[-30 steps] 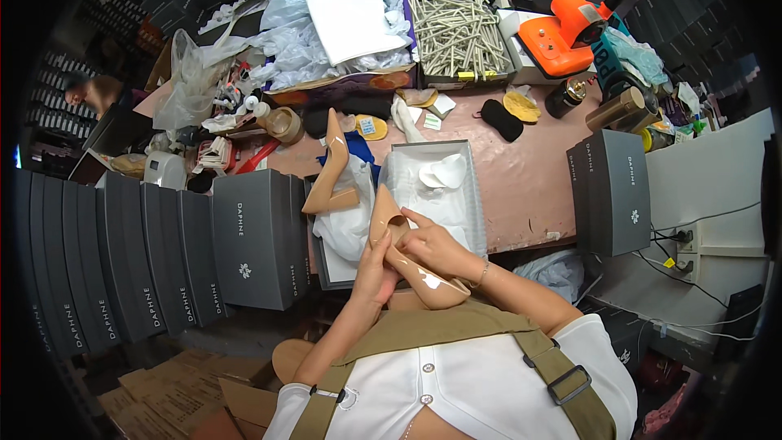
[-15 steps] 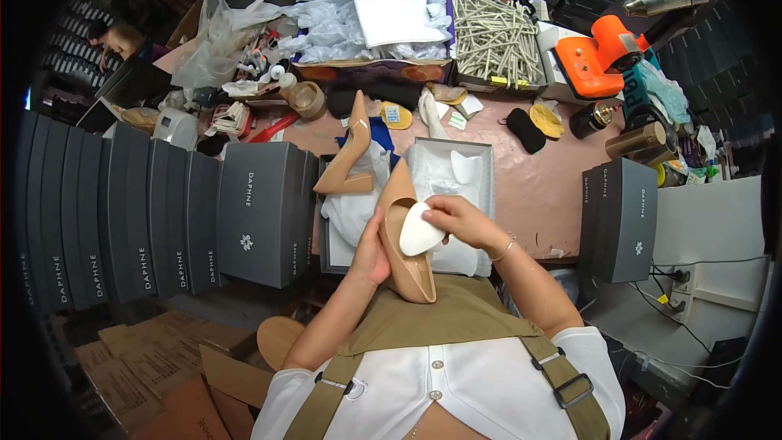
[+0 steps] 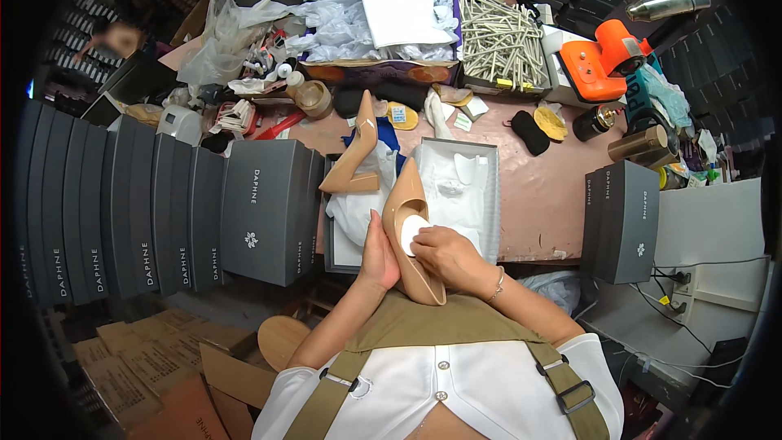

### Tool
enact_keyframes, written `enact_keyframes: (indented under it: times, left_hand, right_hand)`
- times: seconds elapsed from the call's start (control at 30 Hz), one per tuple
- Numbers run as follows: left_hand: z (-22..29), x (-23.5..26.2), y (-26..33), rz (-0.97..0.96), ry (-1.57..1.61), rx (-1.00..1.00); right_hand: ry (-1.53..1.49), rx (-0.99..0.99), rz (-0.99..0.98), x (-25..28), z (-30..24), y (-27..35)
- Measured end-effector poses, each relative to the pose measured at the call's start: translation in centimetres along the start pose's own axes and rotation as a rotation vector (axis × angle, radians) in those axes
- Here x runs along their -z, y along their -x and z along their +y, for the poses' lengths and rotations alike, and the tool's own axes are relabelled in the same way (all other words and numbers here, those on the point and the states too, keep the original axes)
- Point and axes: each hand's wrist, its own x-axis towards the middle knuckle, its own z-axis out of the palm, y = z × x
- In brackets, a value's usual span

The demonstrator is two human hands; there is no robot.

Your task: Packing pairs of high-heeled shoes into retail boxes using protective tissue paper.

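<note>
A beige pointed high-heeled shoe is held in front of my apron, toe away from the heel end near my body. My left hand supports its left side, thumb up and fingers mostly hidden under it. My right hand is closed over the shoe's opening, pressing a white oval pad inside; its fingertips are partly hidden. The matching shoe lies to the far left, across the edge of an open grey shoebox lined with white tissue paper.
Grey shoeboxes stand in a row at left, and more at right. Behind are a box of crumpled tissue, a tray of paper sticks and an orange device. A black pouch lies on the pink table.
My right hand has moved down and closer to the shoe, and the white pad now sits deeper in its opening. My left hand keeps its hold on the shoe.
</note>
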Motion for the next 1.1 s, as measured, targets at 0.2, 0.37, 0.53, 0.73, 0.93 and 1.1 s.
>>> enact_keyframes:
  times: [0.2, 0.37, 0.53, 0.73, 0.93, 1.1]
  left_hand:
    - [0.3, -1.3, -0.1, 0.043, -0.033, 0.056]
    - [-0.9, 1.7, -0.2, 0.167, -0.145, 0.006]
    - [0.3, 0.7, -0.4, 0.147, -0.203, 0.019]
    - [-0.6, 2.1, -0.6, 0.207, -0.182, -0.059]
    - [-1.3, -0.5, -1.1, 0.103, -0.092, -0.119]
    - [-3.6, -0.5, -1.1, 0.180, -0.255, -0.192]
  right_hand:
    - [0.091, -0.153, -0.052, -1.7, 2.5, -3.3]
    - [0.135, -0.465, 0.264, 0.9, 7.0, -3.1]
    - [0.536, -0.633, -0.144, -2.0, 19.1, 0.4]
    - [-0.234, -0.609, 0.215, 2.1, 10.8, -1.2]
    - [-0.018, -0.449, -0.016, 0.5, 2.7, -3.8]
    - [0.218, -0.445, 0.144, -2.9, 5.4, -5.9]
